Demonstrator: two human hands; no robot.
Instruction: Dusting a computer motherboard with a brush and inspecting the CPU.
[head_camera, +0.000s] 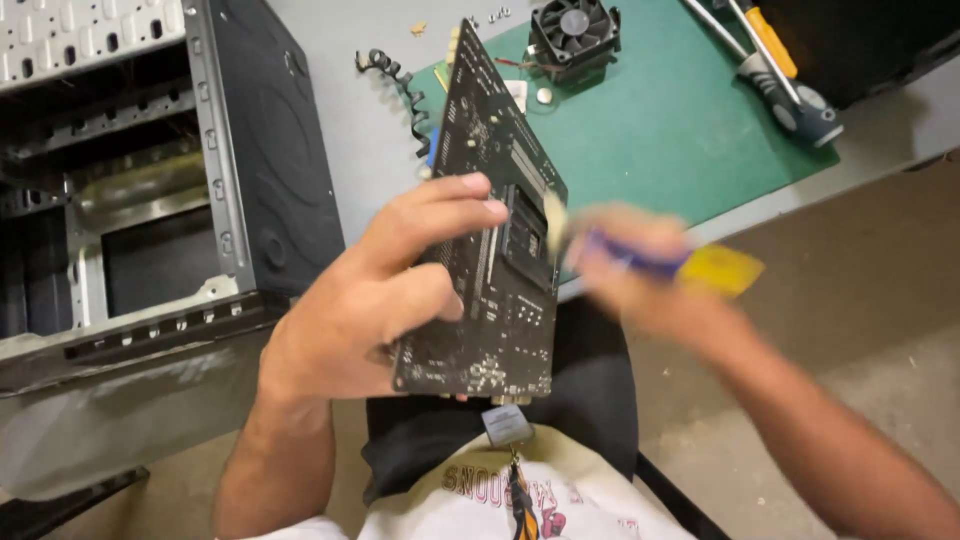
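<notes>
So from the head cam I'm looking down at the left hand (370, 300) holding a black motherboard (495, 230) up on edge, tilted away over the lap, just in front of the counter (350, 130). That grip is wrapped around the board's left edge, thumb on the near face, fingers (450, 200) stretched flat across the side with the slots. The board sits in the air, not touching the counter, its far end pointing toward the green mat (670, 130).

The right hand (640, 270) is blurred, so detail is rough, but its grip is pressed together around a brush with a blue and yellow handle (690, 265), and the pale bristles (553, 215) sit right at the board's right edge, about at the slots.

Around it: an open grey computer case (150, 180) lies on the counter to the left, well clear of the board. On the mat behind the board there's a black cooler fan (573, 35), and further right two screwdrivers (780, 70), one with an orange handle. A curly black cable (395, 80) lies on the bare counter between the case and the mat, with a few small screws (490, 15) near the top edge. A white printed shirt (560, 500) shows at the bottom of the view.
</notes>
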